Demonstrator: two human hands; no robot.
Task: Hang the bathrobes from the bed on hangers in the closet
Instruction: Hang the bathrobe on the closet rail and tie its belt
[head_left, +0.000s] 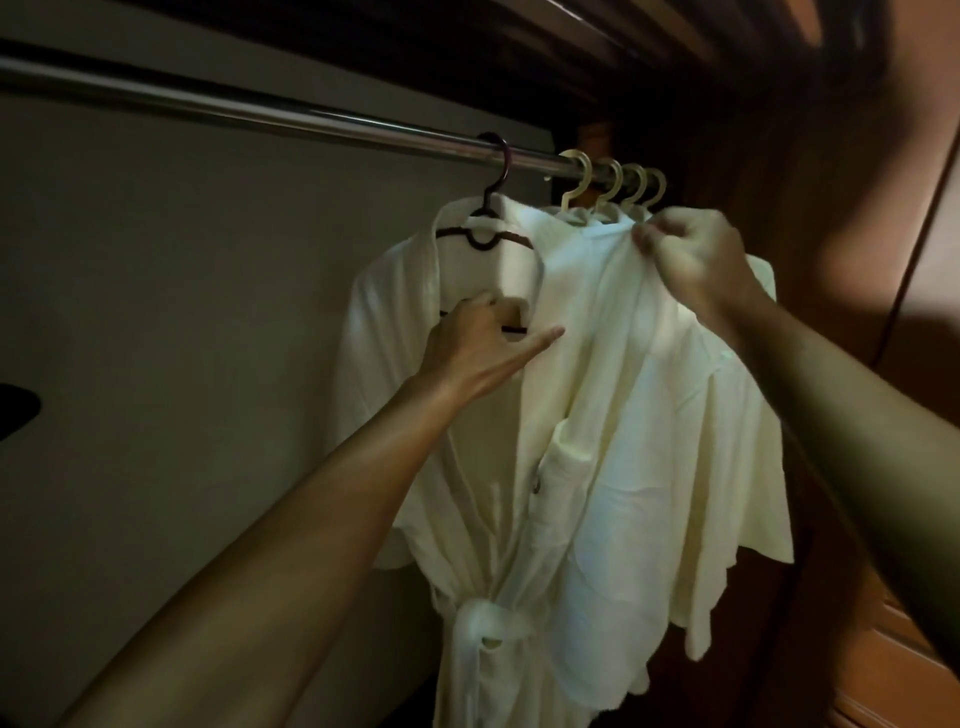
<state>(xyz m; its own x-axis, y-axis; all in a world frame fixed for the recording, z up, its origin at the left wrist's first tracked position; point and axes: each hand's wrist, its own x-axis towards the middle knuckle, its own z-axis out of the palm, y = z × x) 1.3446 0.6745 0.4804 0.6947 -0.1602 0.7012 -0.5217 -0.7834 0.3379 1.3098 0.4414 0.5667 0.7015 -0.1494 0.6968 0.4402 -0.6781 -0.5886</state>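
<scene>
While the bathrobe (623, 415) hung in the centre of the frame, its weight was on a dark hanger (492, 179) hooked over the metal closet rod (260, 111), which ran from the upper left down toward the centre right. The robe's left shoulder sat on the hanger. The right shoulder and collar were raised toward the rod.

Right grip (696, 265), upper right of centre: fingertips pinched a fold of the robe's collar just below the rod, holding the cloth up.

Left grip (478, 345), left of centre: fingers curled over the lapel edge where the hanger's lower bar crossed, thumb straight and pointing right. Whether the fingers also caught the bar could not be told.

Four cream hangers (576, 176) hung close together on the rod, just right of the dark one, their lower parts hidden behind the lifted collar.

The belt (483, 618) was knotted at the waist, lower centre. A patch pocket (571, 467) showed on the front panel. Both short sleeves ended in scalloped hems.

A plain grey back wall (182, 312) filled the left side, with dark wood panelling (924, 260) at the right edge.
</scene>
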